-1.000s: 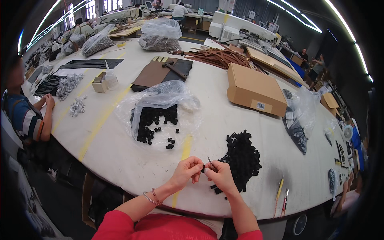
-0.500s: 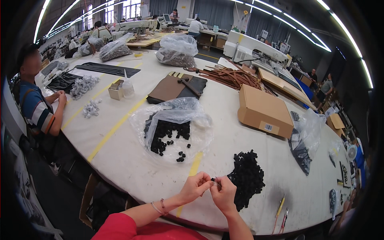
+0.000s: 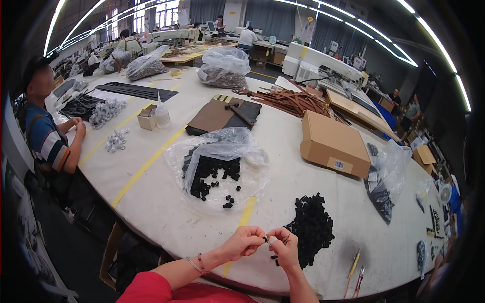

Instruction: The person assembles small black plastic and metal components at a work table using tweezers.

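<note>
My left hand [image 3: 243, 241] is closed, pinching a small black piece [image 3: 264, 239] between thumb and fingertips. Close against it, my right hand [image 3: 284, 246] is also closed in a pinch at the same piece; whether it holds something of its own is too small to tell. Just beyond my right hand lies a heap of short black pieces [image 3: 312, 227]. Farther off to the left, a clear plastic bag [image 3: 252, 174] lies spread open, with more black pieces [image 3: 214, 169] in and on it, some rounded like small knots.
A cardboard box [image 3: 336, 144] stands beyond the heap. Yellow-handled tweezers or snips [image 3: 354, 263] and a red-handled tool [image 3: 359, 280] lie at right. A brown and black leather stack [image 3: 217, 113], a squeeze bottle [image 3: 162, 115] and brown straps [image 3: 293, 98] are farther back. A co-worker [image 3: 53, 126] sits at left.
My hands have shifted slightly, the fingertips turning so the black piece now shows between them. My right-hand fingers are more bent. The view has tilted a little.
</note>
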